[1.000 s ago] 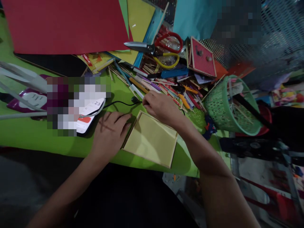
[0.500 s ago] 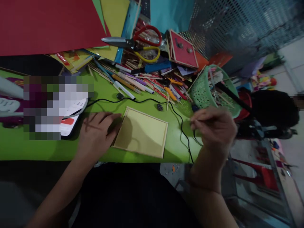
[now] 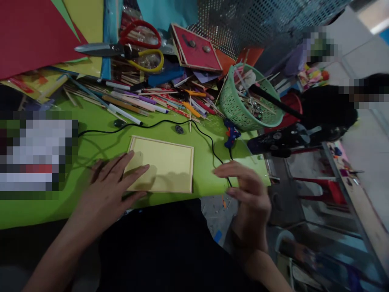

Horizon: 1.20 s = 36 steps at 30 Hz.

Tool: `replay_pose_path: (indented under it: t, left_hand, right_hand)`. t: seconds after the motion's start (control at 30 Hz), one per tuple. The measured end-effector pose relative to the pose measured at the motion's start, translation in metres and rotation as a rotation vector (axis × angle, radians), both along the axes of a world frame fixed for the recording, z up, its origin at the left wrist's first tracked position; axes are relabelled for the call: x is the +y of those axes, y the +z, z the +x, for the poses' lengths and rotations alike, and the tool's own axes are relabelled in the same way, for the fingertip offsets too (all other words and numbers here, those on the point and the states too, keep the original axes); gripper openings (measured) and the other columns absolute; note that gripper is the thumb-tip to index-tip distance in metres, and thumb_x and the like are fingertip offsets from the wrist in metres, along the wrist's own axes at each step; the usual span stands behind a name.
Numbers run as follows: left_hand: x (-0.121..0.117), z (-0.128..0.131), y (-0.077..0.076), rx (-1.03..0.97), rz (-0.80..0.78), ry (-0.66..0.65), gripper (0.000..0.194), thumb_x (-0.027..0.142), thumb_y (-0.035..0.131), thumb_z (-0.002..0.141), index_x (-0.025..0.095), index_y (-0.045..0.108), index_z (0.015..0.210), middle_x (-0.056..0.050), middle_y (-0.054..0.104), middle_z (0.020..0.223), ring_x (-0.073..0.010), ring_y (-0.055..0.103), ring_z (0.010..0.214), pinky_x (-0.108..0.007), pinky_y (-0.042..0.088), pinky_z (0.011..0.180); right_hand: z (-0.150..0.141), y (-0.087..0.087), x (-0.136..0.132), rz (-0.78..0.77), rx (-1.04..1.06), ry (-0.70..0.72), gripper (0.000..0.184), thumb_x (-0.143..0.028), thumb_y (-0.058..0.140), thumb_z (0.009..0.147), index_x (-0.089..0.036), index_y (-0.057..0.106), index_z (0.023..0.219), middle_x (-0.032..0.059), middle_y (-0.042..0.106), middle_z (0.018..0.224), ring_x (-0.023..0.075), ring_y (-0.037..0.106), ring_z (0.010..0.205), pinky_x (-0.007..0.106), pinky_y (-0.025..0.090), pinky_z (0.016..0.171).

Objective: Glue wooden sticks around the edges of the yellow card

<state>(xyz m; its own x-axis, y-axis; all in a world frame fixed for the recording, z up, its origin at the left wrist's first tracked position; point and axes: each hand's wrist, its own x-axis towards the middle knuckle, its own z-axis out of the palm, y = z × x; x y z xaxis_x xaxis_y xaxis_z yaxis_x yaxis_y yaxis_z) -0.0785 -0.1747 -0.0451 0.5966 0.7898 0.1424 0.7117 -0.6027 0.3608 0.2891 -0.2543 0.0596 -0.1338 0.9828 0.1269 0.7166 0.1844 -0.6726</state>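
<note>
My left hand [image 3: 111, 184] lies flat with fingers spread on the left edge of a pale yellow board with a wooden frame [image 3: 165, 164] on the green table cover [image 3: 100, 134]. Beyond the board's right side, at the table's right front corner, my right hand [image 3: 247, 192] is slightly blurred. Its fingers are held together around a thin black cable [image 3: 209, 144]. That cable runs back across the table behind the board. A blue glue gun [image 3: 231, 134] lies just beyond my right hand.
Pens and sticks [image 3: 146, 101] litter the back of the table, with red-and-yellow scissors [image 3: 121, 48], a red framed board [image 3: 196, 48], coloured paper sheets [image 3: 30, 36] and a green basket [image 3: 246, 103]. A dark tool [image 3: 288, 140] sits past the right edge.
My right hand pulled the black cable from behind the board out to the right and then down toward the table's front corner. My left hand spread further onto the board. The view swung right.
</note>
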Motion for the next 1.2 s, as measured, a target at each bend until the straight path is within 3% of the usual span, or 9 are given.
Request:
replay_pose_path:
  t: [0.03,0.13,0.33,0.53,0.7,0.87,1.03,1.2]
  left_hand:
    - [-0.001,0.004,0.003,0.019,0.010,0.014,0.044,0.042,0.058,0.103,0.034,0.061,0.146,-0.010,0.039,0.171,-0.0385,0.043,0.153,-0.065,0.026,0.127]
    - [0.001,0.022,0.010,0.056,0.042,0.044,0.044,0.043,0.056,0.104,0.031,0.064,0.145,-0.012,0.048,0.165,-0.0381,0.047,0.148,-0.063,0.027,0.126]
    - [0.014,0.056,0.016,0.089,0.085,0.048,0.054,0.051,0.060,0.101,0.025,0.060,0.148,-0.014,0.053,0.161,-0.0399,0.056,0.136,-0.062,0.035,0.119]
    - [0.046,0.052,0.032,0.023,0.031,0.116,0.047,0.046,0.047,0.107,0.023,0.063,0.144,-0.013,0.067,0.145,-0.0370,0.060,0.130,-0.056,0.045,0.110]
    - [0.090,0.065,0.047,0.126,0.013,0.094,0.041,0.037,0.049,0.105,0.020,0.066,0.138,-0.012,0.069,0.138,-0.0345,0.059,0.129,-0.050,0.044,0.111]
    - [0.119,0.093,0.052,0.297,0.057,0.021,0.024,0.028,0.056,0.100,0.020,0.073,0.113,-0.012,0.073,0.121,-0.0349,0.059,0.123,-0.048,0.046,0.103]
    - [0.128,0.100,0.049,0.305,0.069,0.010,0.016,0.023,0.055,0.097,0.021,0.071,0.097,-0.012,0.073,0.109,-0.0329,0.061,0.118,-0.044,0.046,0.096]
    - [0.127,0.092,0.056,0.269,0.005,0.038,0.018,0.023,0.051,0.096,0.022,0.069,0.095,-0.011,0.075,0.103,-0.0317,0.066,0.107,-0.045,0.046,0.095]
  right_hand:
    - [-0.005,-0.007,0.006,-0.051,0.048,0.117,0.028,-0.032,0.071,0.092,-0.030,0.077,0.119,0.0083,0.080,0.115,0.0325,0.075,0.110,0.049,0.061,0.094]
    - [-0.011,-0.028,0.025,-0.016,0.039,0.162,0.025,-0.029,0.071,0.098,-0.030,0.075,0.122,0.0053,0.080,0.118,0.0261,0.073,0.115,0.042,0.058,0.100]
    - [-0.006,-0.063,0.037,0.131,0.031,-0.016,0.019,-0.024,0.070,0.099,-0.029,0.074,0.117,0.0050,0.079,0.114,0.0235,0.073,0.110,0.041,0.058,0.096]
    - [-0.009,-0.085,0.028,0.303,0.085,-0.199,0.018,-0.018,0.066,0.098,-0.026,0.073,0.112,0.0056,0.077,0.105,0.0232,0.071,0.103,0.041,0.058,0.091]
    - [-0.008,-0.090,0.027,0.306,0.116,-0.258,0.015,-0.018,0.064,0.098,-0.025,0.074,0.107,0.0050,0.073,0.096,0.0218,0.070,0.090,0.038,0.059,0.079]
    - [-0.007,-0.091,0.027,0.284,0.127,-0.217,0.017,-0.016,0.063,0.098,-0.025,0.073,0.108,0.0053,0.073,0.097,0.0210,0.070,0.089,0.037,0.059,0.078]
    - [-0.007,-0.091,0.026,0.299,0.164,-0.205,0.017,-0.015,0.064,0.098,-0.026,0.073,0.107,0.0048,0.074,0.097,0.0211,0.071,0.092,0.037,0.060,0.080]
    - [-0.005,-0.089,0.025,0.277,0.185,-0.215,0.015,-0.017,0.064,0.098,-0.026,0.074,0.105,0.0046,0.076,0.097,0.0220,0.071,0.093,0.039,0.060,0.082]
